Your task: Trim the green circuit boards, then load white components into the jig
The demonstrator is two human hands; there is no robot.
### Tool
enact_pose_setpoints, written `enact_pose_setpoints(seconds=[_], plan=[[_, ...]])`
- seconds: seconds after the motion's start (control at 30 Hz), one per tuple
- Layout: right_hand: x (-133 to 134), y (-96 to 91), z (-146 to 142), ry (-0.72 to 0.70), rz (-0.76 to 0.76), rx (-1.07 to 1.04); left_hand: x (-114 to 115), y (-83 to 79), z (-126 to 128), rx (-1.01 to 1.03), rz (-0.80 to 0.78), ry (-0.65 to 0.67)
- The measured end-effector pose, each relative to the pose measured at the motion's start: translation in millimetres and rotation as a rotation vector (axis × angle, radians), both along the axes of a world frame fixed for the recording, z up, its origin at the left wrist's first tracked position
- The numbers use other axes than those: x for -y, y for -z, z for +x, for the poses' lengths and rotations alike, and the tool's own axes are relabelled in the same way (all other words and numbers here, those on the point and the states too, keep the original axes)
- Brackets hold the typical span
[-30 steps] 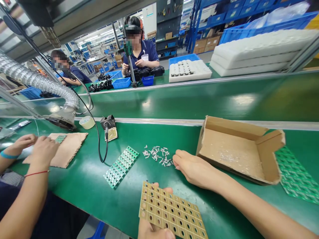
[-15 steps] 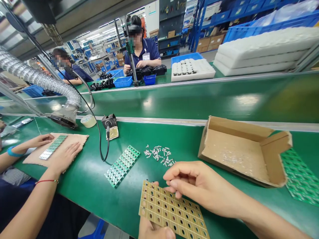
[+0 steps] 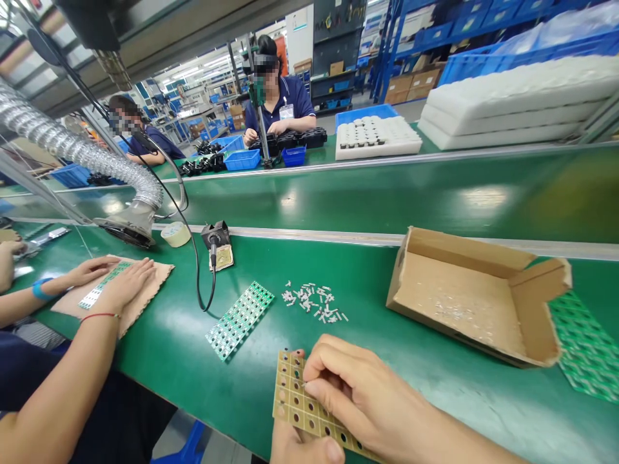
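Note:
My left hand (image 3: 307, 446) grips the near edge of a tan circuit board panel (image 3: 289, 403) with rows of round holes, its thumb below and a fingertip showing at the far edge. The panel is held tilted above the bench front. Over it, my right hand (image 3: 362, 390) has thumb and forefinger pinched at the board's surface; a tiny thin piece at the tips is too small to name. That hand hides the panel's right part. Beyond lies a loose pile of small clear-and-metal parts (image 3: 314, 301). Left of the pile rests a green circuit board panel (image 3: 240, 320).
An open cardboard box (image 3: 464, 283) with small clear pieces stands right, beside green boards (image 3: 587, 348). A soldering iron stand (image 3: 216, 241), tape roll (image 3: 175, 234) and fume hose (image 3: 140, 187) are at left. A co-worker's hands (image 3: 126, 283) rest over a board on cardboard.
My right hand has moved left and down onto the tan panel, covering more of it. The camera view has shifted slightly. The co-worker's right hand has slid further over their board.

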State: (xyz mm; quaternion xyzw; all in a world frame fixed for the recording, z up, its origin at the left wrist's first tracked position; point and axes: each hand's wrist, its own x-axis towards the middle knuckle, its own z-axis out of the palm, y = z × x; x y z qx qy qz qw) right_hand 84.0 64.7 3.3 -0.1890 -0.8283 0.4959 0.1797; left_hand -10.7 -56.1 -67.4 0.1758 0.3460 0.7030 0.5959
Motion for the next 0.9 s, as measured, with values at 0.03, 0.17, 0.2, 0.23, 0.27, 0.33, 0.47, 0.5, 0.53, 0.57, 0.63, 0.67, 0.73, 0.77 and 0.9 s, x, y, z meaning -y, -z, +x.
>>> enact_pose_setpoints(seconds=[0.03,0.17,0.2,0.23,0.27,0.33,0.47,0.5,0.53,0.57,0.63,0.67,0.73,0.77,0.9], plan=[[1,0.3,0,0.008,0.014,-0.016,-1,0.4,0,-0.01,0.026,0.013],[9,1.5,-2,0.057,-0.052,-0.08,-7,0.9,-2,-0.014,0.15,0.075],[10,2.1,-3,0.06,-0.067,-0.087,-8,0.7,-3,-0.018,0.157,0.089],[12,2.7,-3,0.06,-0.075,-0.086,-8,0.6,-4,-0.031,0.146,0.098],[13,3.4,-4,0.059,-0.078,-0.082,-8,0.6,-4,-0.053,0.123,0.101],[14,4.7,-4,0.055,-0.071,-0.073,-7,1.3,-5,-0.091,0.077,0.096],[14,5.6,-5,0.054,-0.055,-0.08,-5,6.1,-5,-0.064,0.087,0.069],[14,5.6,-5,0.053,-0.051,-0.081,-5,7.5,-5,-0.048,0.103,0.062],[13,5.6,-5,0.052,-0.046,-0.083,-5,8.6,-4,-0.036,0.118,0.06],[13,5.6,-5,0.051,-0.041,-0.084,-6,9.1,-3,-0.032,0.133,0.057],[13,5.8,-4,0.049,-0.032,-0.084,-7,7.8,-1,-0.037,0.145,0.05],[13,6.0,-4,0.049,-0.027,-0.087,-8,6.0,0,-0.041,0.142,0.045],[13,6.4,-3,0.046,-0.019,-0.095,-10,1.5,2,-0.039,0.142,0.041],[13,6.5,-3,0.044,-0.016,-0.098,-11,-0.4,2,-0.034,0.14,0.046],[15,6.1,-4,0.045,0.005,-0.112,-11,-1.2,-5,-0.018,0.113,0.115]])
